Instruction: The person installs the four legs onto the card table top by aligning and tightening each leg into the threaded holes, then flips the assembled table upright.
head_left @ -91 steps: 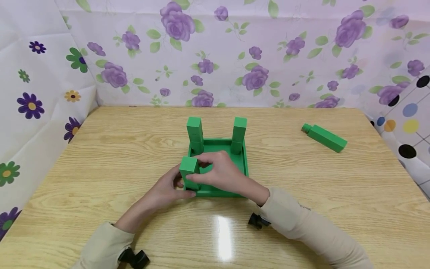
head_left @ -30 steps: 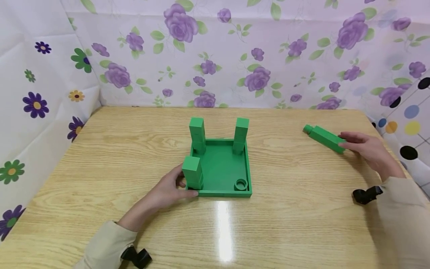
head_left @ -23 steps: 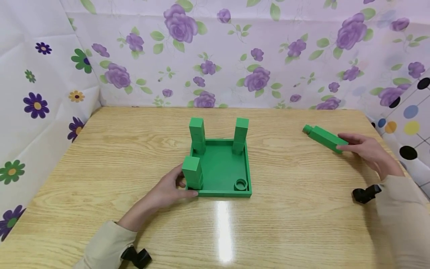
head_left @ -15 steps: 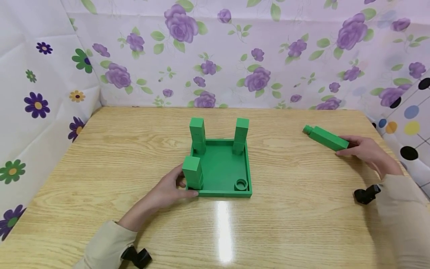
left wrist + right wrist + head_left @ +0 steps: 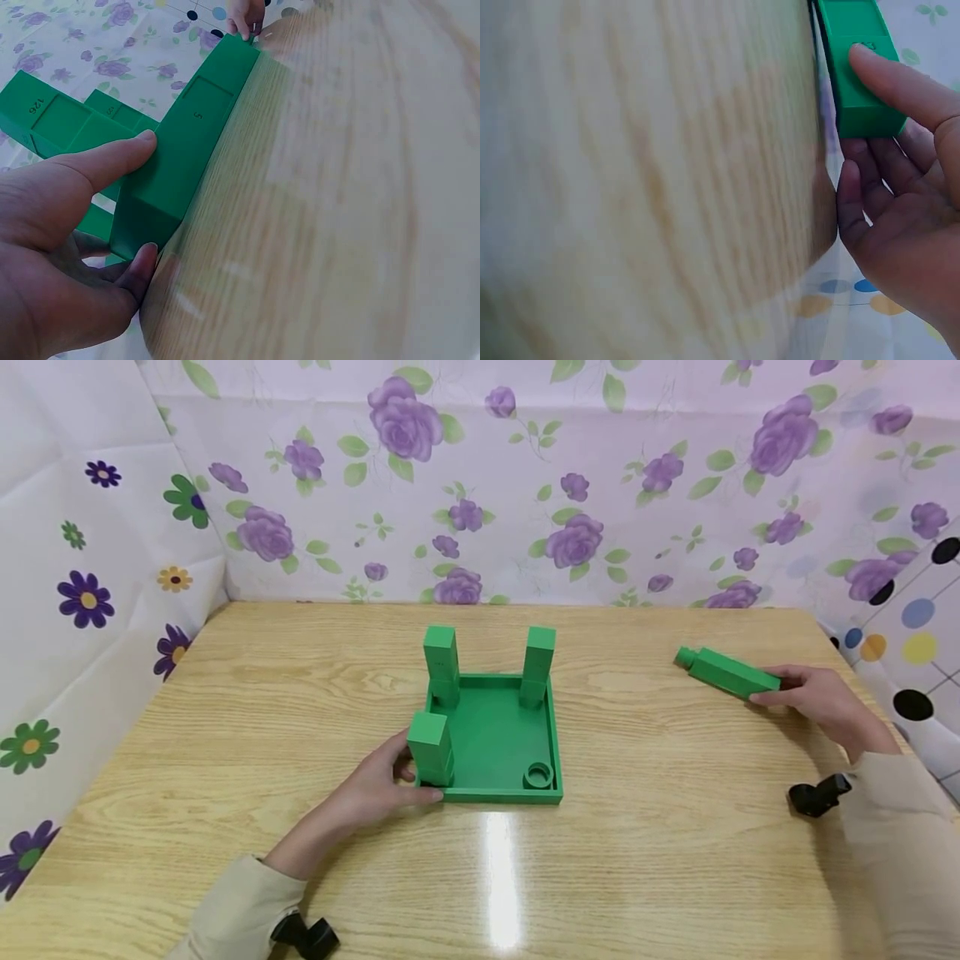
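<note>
A green square tray (image 5: 495,735) with a raised rim lies on the table. Green square posts stand upright at its near left corner (image 5: 430,747), far left corner (image 5: 441,664) and far right corner (image 5: 537,664). At the near right corner sits a round socket (image 5: 537,775). My left hand (image 5: 367,789) grips the tray's near left corner; in the left wrist view the thumb lies on the rim wall (image 5: 184,142). Over at the right, my right hand (image 5: 825,706) pinches the end of a fourth post (image 5: 729,675), whose round peg (image 5: 684,657) points left. The right wrist view shows its thumb on the post (image 5: 866,90).
The wooden table (image 5: 637,860) ends at a flowered cloth (image 5: 495,485) behind, with more patterned cloth on the left and right. A black wrist mount (image 5: 306,935) sits below the left sleeve, another (image 5: 819,795) by the right.
My right hand left the near left post, went right to the lying post and closed its grip on that post's end. The post has turned slightly. My left hand stayed at the tray corner.
</note>
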Demonstrator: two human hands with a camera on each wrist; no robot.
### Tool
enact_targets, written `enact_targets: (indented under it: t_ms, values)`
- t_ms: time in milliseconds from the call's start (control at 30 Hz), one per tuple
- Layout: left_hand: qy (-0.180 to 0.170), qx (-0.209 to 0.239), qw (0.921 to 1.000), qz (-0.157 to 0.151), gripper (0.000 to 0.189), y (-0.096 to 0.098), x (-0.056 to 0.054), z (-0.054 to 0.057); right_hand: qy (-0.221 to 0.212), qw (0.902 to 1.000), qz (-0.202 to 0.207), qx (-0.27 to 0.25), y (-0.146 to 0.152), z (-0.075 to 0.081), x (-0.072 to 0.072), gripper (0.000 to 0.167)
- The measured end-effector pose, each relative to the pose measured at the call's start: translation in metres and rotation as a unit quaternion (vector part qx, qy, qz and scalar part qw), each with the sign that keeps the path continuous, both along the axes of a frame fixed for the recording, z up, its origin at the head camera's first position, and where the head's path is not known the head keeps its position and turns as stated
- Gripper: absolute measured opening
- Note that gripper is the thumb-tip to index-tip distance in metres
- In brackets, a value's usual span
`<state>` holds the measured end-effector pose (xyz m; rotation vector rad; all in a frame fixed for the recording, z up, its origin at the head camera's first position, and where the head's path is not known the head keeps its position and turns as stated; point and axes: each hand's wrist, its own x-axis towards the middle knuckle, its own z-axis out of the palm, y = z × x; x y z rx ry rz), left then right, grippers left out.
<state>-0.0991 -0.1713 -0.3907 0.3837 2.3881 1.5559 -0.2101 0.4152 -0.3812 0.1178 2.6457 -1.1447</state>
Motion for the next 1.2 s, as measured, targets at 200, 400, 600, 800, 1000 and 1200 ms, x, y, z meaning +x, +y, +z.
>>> enact_targets:
  t_ms: [200, 400, 600, 800, 1000, 1200]
  values:
    - [0.001, 0.011, 0.9999, 0.0, 0.068, 0.0, 0.0, -0.002, 0.016, 0.9995, -0.016, -0.022, -0.002, 0.007, 0.003, 0.079]
    - [0.001, 0.003, 1.0, 0.0, 0.068, 0.0, 0.001, 0.0, 0.04, 0.9982, -0.026, -0.036, -0.013, 0.021, 0.002, 0.085]
    - [0.003, -0.001, 1.0, 0.001, 0.067, 0.0, 0.001, 0.001, 0.048, 0.9933, -0.037, -0.099, -0.031, 0.034, 0.002, 0.087]
    - [0.004, 0.005, 1.0, -0.003, 0.066, 0.0, 0.0, 0.0, 0.093, 0.9356, -0.034, -0.339, -0.062, 0.044, 0.006, 0.037]
    - [0.005, 0.002, 1.0, -0.002, 0.066, 0.0, 0.0, 0.001, 0.129, 0.9091, 0.021, -0.395, -0.096, 0.054, 0.012, 0.026]
    - [0.004, 0.002, 1.0, -0.004, 0.066, 0.0, 0.0, 0.0, 0.166, 0.9162, 0.043, -0.362, -0.132, 0.061, 0.021, 0.026]
